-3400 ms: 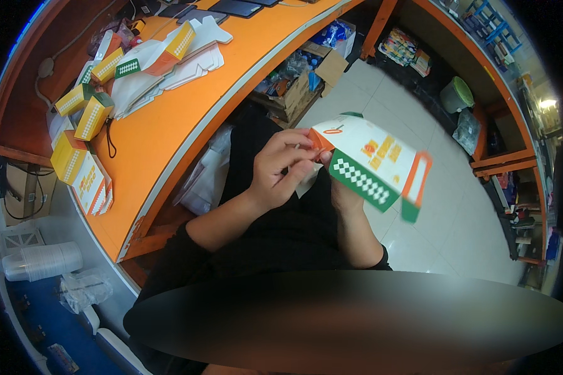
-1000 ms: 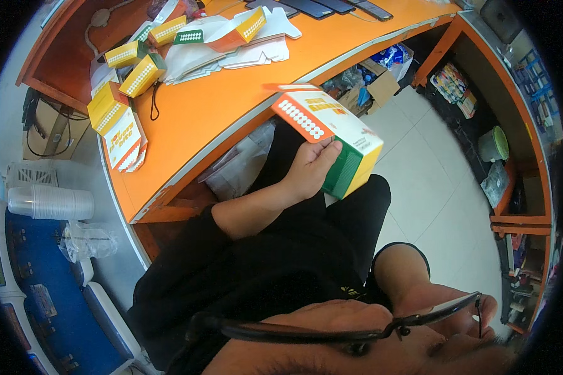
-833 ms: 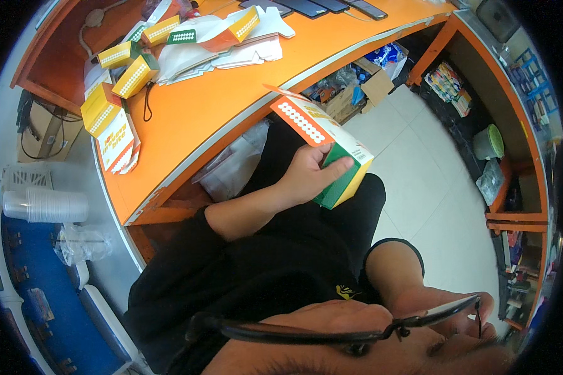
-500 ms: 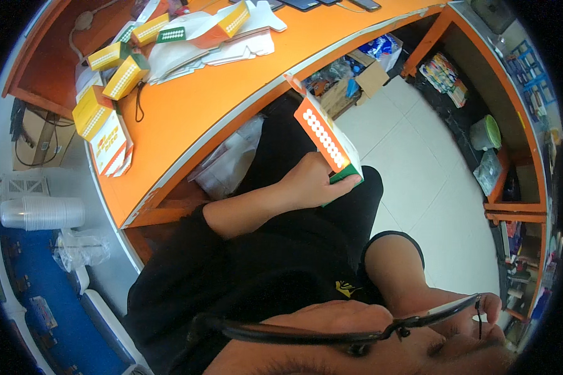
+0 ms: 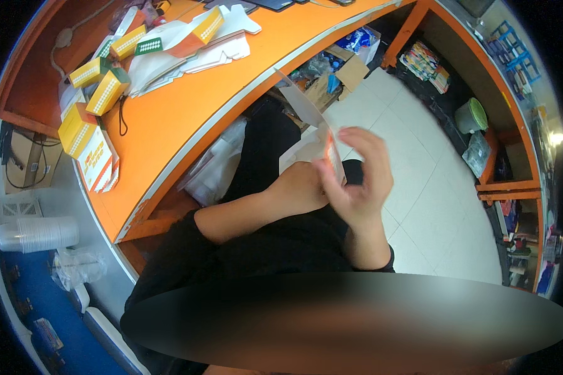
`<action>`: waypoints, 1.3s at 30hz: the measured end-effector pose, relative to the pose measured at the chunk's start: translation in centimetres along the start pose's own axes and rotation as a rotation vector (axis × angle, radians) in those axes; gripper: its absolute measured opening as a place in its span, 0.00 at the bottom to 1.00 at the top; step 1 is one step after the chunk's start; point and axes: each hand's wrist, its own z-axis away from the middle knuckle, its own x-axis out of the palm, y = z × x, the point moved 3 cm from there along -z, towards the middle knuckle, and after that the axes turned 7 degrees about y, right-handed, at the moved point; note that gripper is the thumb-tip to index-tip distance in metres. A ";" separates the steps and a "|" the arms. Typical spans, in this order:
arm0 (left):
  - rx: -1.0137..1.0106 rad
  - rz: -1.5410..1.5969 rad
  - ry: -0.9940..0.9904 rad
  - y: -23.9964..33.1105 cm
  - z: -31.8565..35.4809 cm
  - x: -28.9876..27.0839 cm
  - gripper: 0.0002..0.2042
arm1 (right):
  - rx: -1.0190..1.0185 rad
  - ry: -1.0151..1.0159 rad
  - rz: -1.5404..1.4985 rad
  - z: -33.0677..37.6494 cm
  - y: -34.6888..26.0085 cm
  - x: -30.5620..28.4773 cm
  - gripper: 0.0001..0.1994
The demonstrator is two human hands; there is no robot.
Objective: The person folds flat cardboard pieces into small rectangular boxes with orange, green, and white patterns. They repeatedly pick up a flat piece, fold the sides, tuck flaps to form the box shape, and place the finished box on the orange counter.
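I sit at an orange counter (image 5: 187, 119) with a flat printed carton (image 5: 301, 103) held upright over my lap, seen almost edge-on with its pale inner side showing. My left hand (image 5: 300, 187) grips its lower part from the left. My right hand (image 5: 356, 181) is on its right side, thumb and fingers pinching the orange lower edge, the other fingers spread. The carton's printed face is turned away and hidden.
On the counter lie several folded yellow boxes (image 5: 100, 81), white carton blanks (image 5: 187, 47) and a stack of flat cartons (image 5: 91, 156) at the left end. Clear plastic cups (image 5: 37, 232) lie lower left. A cardboard box (image 5: 341, 65) sits under the counter; a green bucket (image 5: 470, 115) stands on the tiled floor.
The carton has turned from showing its green and yellow face to nearly edge-on. My right hand came up from the lower edge and took hold of it.
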 end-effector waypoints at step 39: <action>0.111 0.824 0.385 -0.7 -0.4 -2.9 0.09 | 0.457 0.116 -0.513 3.0 2.4 0.2 0.12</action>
